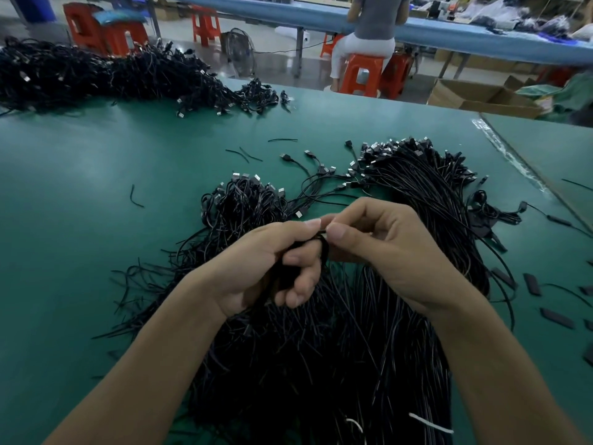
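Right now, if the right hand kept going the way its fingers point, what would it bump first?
The right hand points leftward at the left hand. The black cable pinched between both thumbs probably comes first, then the left thumb right behind it.

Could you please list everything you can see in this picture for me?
held cable: one, black, between both hands
near pile: one, black cables, under the hands
plug bundle: one, black with silver plugs, right of centre
coiled heap: one, black, left of centre
far heap: one, black, table's far left
flat pieces: several, black, table's right side
white ties: two, white, on the near pile
table: one, green, under everything
stools: several, orange-red, floor beyond
cardboard boxes: count unclear, brown, floor at right
seated person: one, grey top, on a stool
left hand: one, grip curled round the held cable
right hand: one, grip pinching its end
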{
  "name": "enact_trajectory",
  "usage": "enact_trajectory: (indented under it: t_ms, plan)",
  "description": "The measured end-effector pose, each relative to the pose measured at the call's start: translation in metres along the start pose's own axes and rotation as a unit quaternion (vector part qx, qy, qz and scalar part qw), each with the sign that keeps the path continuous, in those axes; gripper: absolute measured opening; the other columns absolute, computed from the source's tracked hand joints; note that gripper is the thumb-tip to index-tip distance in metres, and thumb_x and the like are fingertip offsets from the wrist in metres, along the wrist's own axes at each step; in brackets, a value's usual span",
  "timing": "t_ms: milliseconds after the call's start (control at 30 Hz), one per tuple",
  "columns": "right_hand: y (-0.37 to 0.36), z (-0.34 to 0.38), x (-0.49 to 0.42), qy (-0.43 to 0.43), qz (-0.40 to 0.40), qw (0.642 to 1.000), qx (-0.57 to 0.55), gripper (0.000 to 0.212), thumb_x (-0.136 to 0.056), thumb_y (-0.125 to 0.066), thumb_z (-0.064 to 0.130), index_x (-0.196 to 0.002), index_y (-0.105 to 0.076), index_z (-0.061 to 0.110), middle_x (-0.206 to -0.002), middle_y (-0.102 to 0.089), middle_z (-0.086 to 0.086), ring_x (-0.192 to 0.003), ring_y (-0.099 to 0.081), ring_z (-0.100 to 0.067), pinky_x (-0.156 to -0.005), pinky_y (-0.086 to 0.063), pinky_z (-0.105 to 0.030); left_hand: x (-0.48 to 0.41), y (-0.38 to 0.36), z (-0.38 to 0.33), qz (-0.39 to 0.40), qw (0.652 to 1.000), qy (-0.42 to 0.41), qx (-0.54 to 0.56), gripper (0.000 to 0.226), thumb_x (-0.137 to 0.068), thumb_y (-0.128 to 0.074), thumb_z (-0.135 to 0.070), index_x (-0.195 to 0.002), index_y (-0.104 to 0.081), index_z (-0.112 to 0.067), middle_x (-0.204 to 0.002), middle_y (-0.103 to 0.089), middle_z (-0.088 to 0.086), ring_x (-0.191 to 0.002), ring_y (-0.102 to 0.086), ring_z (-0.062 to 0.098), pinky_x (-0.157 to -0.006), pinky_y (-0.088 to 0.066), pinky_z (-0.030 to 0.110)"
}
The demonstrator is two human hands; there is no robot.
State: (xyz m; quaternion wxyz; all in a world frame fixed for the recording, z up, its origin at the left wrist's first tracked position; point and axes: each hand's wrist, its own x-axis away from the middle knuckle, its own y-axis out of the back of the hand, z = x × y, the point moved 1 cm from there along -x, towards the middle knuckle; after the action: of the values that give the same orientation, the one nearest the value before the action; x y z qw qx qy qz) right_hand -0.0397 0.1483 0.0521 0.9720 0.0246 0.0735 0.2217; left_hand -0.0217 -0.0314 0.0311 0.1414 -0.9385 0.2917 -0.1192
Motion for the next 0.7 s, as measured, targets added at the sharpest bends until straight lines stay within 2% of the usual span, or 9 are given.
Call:
enact_trajectory:
  t_ms: [100,200,300,367,433,500,567,633,700]
  plan:
    - [0.000,-0.002,0.001,-0.020,0.060,0.998,-0.027,0.006,-0.082,-0.074,0.023,-0.079,-0.068,0.022,-0.081,-0.067,-0.010,-0.074,-0.065,-0.021,-0.069,-0.059,-0.032,0.001,0.002,-0.002,-0.001,1.000,-0.002,0.009,0.050,-0.096,-0.042,-0.037,-0.048,-0.041,-0.024,-0.048,-0.052,0.001,-0.039,-0.050,0.011,-0.033,-0.034,0.014]
    - [0.001,-0.003,-0.001,0.009,0.046,0.996,0.082,0.012,-0.088,-0.071,0.017,-0.081,-0.062,0.022,-0.079,-0.063,-0.013,-0.070,-0.059,-0.019,-0.065,-0.055,-0.030,-0.002,0.000,-0.001,-0.070,0.997,-0.009,-0.044,0.053,-0.096,-0.048,-0.038,-0.047,-0.042,-0.022,-0.049,-0.049,0.000,-0.041,-0.046,0.011,-0.038,-0.035,0.015]
    - [-0.003,-0.005,-0.004,0.037,0.005,0.974,0.224,0.015,-0.092,-0.067,0.017,-0.082,-0.057,0.024,-0.075,-0.064,0.003,-0.065,-0.056,-0.009,-0.061,-0.050,-0.030,-0.008,0.000,0.004,-0.188,0.968,-0.047,-0.157,0.058,-0.103,-0.047,-0.037,-0.050,-0.046,-0.015,-0.056,-0.046,0.005,-0.052,-0.045,0.018,-0.052,-0.041,0.022]
    - [-0.012,-0.006,-0.004,0.066,-0.029,0.962,0.264,0.017,-0.092,-0.065,0.017,-0.082,-0.056,0.026,-0.073,-0.063,0.013,-0.061,-0.055,-0.003,-0.058,-0.045,-0.021,-0.010,-0.002,0.007,-0.231,0.962,-0.051,-0.137,0.052,-0.102,-0.046,-0.037,-0.068,-0.058,0.001,-0.068,-0.053,0.016,-0.066,-0.052,0.025,-0.068,-0.051,0.038]
    - [-0.022,-0.006,-0.004,0.101,-0.061,0.955,0.272,0.017,-0.092,-0.065,0.015,-0.083,-0.056,0.026,-0.078,-0.063,0.016,-0.067,-0.058,-0.004,-0.059,-0.045,-0.015,-0.011,-0.005,0.008,-0.197,0.980,-0.018,-0.023,0.051,-0.100,-0.041,-0.040,-0.091,-0.069,0.001,-0.084,-0.065,0.024,-0.078,-0.066,0.031,-0.073,-0.059,0.052]
    - [-0.028,-0.007,-0.005,0.117,-0.082,0.955,0.261,0.016,-0.091,-0.065,0.014,-0.083,-0.055,0.024,-0.080,-0.065,0.012,-0.068,-0.061,-0.007,-0.058,-0.047,-0.017,-0.009,-0.006,0.008,-0.139,0.988,0.022,0.055,0.056,-0.101,-0.034,-0.046,-0.086,-0.075,-0.010,-0.078,-0.069,0.015,-0.067,-0.070,0.025,-0.052,-0.058,0.038]
    - [-0.030,-0.009,-0.008,0.108,-0.086,0.965,0.224,0.017,-0.092,-0.066,0.012,-0.083,-0.056,0.022,-0.077,-0.067,0.005,-0.063,-0.063,-0.010,-0.058,-0.052,-0.026,-0.007,-0.004,0.010,-0.125,0.990,0.044,0.056,0.063,-0.100,-0.031,-0.056,-0.077,-0.070,-0.012,-0.065,-0.063,0.012,-0.044,-0.058,0.018,-0.034,-0.042,0.019]
    - [-0.029,-0.011,-0.010,0.114,-0.092,0.962,0.231,0.017,-0.091,-0.068,0.011,-0.082,-0.058,0.022,-0.076,-0.067,0.006,-0.068,-0.064,-0.011,-0.064,-0.053,-0.029,-0.007,0.001,0.011,-0.155,0.986,0.051,0.031,0.059,-0.098,-0.033,-0.062,-0.074,-0.059,-0.016,-0.053,-0.050,0.006,-0.031,-0.035,0.010,-0.031,-0.025,0.010]
    - [-0.027,-0.014,-0.010,0.108,-0.090,0.960,0.241,0.015,-0.089,-0.070,0.012,-0.082,-0.061,0.022,-0.077,-0.067,0.010,-0.070,-0.064,-0.009,-0.064,-0.052,-0.024,-0.007,0.005,0.011,-0.196,0.979,0.042,-0.046,0.058,-0.098,-0.036,-0.063,-0.066,-0.059,-0.021,-0.048,-0.043,0.001,-0.031,-0.025,0.008,-0.034,-0.020,0.010]
